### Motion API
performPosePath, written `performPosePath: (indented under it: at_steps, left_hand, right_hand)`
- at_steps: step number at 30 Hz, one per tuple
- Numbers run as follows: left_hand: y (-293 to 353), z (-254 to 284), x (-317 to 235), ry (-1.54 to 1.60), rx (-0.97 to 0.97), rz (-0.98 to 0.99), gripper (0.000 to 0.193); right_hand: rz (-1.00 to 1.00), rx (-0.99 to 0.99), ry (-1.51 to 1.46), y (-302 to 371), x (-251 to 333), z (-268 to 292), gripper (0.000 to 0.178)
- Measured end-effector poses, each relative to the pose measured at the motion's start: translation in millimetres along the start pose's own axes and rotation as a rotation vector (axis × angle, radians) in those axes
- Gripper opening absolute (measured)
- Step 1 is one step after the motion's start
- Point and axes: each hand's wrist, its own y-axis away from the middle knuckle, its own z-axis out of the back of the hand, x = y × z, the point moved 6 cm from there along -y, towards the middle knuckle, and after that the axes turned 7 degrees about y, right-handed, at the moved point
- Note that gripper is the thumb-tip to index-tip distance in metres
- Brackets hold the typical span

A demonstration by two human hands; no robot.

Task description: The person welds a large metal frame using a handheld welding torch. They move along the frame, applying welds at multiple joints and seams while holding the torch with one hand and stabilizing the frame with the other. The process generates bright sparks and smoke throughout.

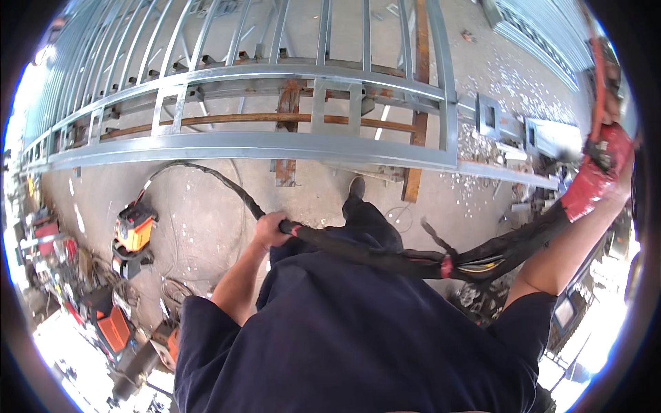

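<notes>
A thick black-wrapped cable bundle [372,256] runs across in front of my body, with red tape bands and a split in its wrap where thin coloured wires show. My left hand [272,229] is closed around its left part. From there a thinner cable curves away to an orange-and-black machine [134,230] on the floor. My right arm is raised at the far right. There the bundle passes into a red wrapped section [599,175], with a red-orange strip [597,82] above it. My right hand [611,103], dim near the rim, appears closed around the bundle's upper end.
A long galvanized steel frame [275,148] with many bars lies ahead on rusty supports [413,182]. Metal profiles [537,41] are stacked at the far right. Tools and an orange machine [113,329] crowd the left side. Bright scraps are scattered over the concrete floor [317,199].
</notes>
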Motion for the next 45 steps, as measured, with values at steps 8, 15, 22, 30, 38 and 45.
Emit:
performPosePath:
  at_steps: [8, 15, 22, 30, 38, 45]
  left_hand:
    - [-12, -51, -99, -0.020, -0.194, 0.308, 0.031]
    - [-10, -63, -130, -0.003, -0.193, 0.545, 0.031]
    - [-54, -14, -167, -0.122, -0.291, 0.380, 0.023]
    - [-78, 35, -174, -0.147, -0.257, 0.307, 0.015]
    - [-93, 41, -157, -0.101, -0.203, 0.371, 0.018]
    - [-96, 28, -148, -0.112, -0.135, 0.435, 0.025]
  right_hand:
    - [-0.356, 0.309, 0.474, -95, -134, 2, 0.045]
    - [-0.463, 0.477, 0.485, -138, -202, 4, 0.053]
    - [-0.470, 0.635, 0.560, -159, -265, -30, 0.062]
    - [-0.458, 0.827, 0.728, -188, -315, -68, 0.068]
    - [-0.504, 0.634, 0.653, -189, -289, -47, 0.060]
    - [-0.471, 0.480, 0.654, -168, -273, 10, 0.044]
